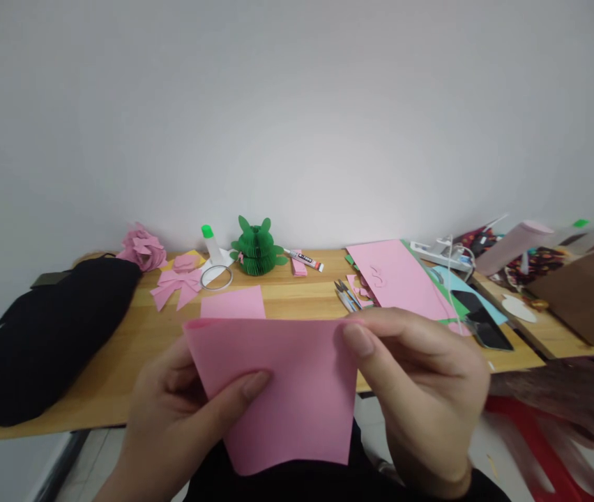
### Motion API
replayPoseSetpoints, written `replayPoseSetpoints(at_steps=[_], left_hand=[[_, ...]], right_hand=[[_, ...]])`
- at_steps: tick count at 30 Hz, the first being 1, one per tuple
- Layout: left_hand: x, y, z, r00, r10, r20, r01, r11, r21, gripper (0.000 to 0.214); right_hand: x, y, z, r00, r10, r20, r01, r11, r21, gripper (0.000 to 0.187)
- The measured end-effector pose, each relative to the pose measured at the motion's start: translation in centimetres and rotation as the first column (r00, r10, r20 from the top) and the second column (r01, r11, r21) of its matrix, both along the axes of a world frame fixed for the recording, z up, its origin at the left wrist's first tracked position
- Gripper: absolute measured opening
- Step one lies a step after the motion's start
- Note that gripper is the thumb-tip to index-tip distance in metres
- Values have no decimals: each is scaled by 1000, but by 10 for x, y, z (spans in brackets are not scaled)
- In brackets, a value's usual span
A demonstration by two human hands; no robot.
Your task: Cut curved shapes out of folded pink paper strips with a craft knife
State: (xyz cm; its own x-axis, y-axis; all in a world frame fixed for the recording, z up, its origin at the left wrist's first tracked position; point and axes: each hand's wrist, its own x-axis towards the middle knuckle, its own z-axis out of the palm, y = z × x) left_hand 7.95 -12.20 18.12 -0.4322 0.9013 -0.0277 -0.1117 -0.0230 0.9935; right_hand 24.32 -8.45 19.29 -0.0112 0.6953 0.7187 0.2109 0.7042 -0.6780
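Note:
A folded sheet of pink paper (302,390) is held up in front of me, just off the table's front edge. My left hand (187,411) grips its left side, the thumb lying across the front face and the fingers hidden behind. At the top right corner, my right hand (417,383) pinches the paper between thumb and forefinger. The fold's upper edge runs level between both hands, bulging slightly open at the left. Behind it on the table lies another pink paper piece (234,302), partly covered by the held sheet.
Along the wall stand a pink paper flower (143,249), a glue stick (210,244) and a green paper figure (256,247). A glue tube (305,261), scissors (348,296), pink sheets (401,279) and a phone (482,321) lie rightward. A black bag (51,335) covers the left end.

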Motion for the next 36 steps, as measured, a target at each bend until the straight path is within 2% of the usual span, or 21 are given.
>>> replayPoseSetpoints(at_steps=[6, 10, 12, 15, 16, 20, 25, 28, 32, 36], left_hand=[[0, -2, -3, 999, -31, -10, 31, 999, 14, 16], [0, 5, -2, 989, -136, 62, 131, 988, 88, 19], [-3, 13, -1, 978, -203, 44, 192, 966, 172, 20], [-11, 27, -2, 949, -301, -89, 314, 901, 300, 13], [-13, 30, -4, 946, -299, -127, 325, 889, 324, 11], [-18, 39, -11, 964, -227, -141, 264, 887, 380, 9], [-17, 41, -14, 977, -204, -66, 212, 882, 420, 15], [-18, 41, -13, 975, -210, -68, 220, 885, 410, 12], [-18, 38, -11, 974, -223, -49, 224, 894, 388, 11], [-13, 37, -9, 981, -193, -12, 179, 888, 424, 13]], right_hand=[[2, 1, -1, 1000, -3, 11, 3, 1000, 5, 9], [3, 4, -3, 999, -26, 42, 25, 999, 20, 10], [4, 7, -4, 998, -34, 61, 32, 999, 38, 10], [5, 11, -8, 996, -66, 66, 61, 995, 78, 12], [6, 12, -9, 995, -82, 59, 77, 993, 87, 12], [11, 15, -15, 989, -148, 7, 147, 986, 85, 12], [17, 16, -20, 971, -236, -39, 238, 968, 83, 8], [20, 16, -22, 954, -294, -49, 298, 950, 89, 7], [23, 16, -24, 954, -298, -33, 300, 950, 89, 8], [24, 16, -26, 953, -304, -10, 304, 949, 89, 8]])
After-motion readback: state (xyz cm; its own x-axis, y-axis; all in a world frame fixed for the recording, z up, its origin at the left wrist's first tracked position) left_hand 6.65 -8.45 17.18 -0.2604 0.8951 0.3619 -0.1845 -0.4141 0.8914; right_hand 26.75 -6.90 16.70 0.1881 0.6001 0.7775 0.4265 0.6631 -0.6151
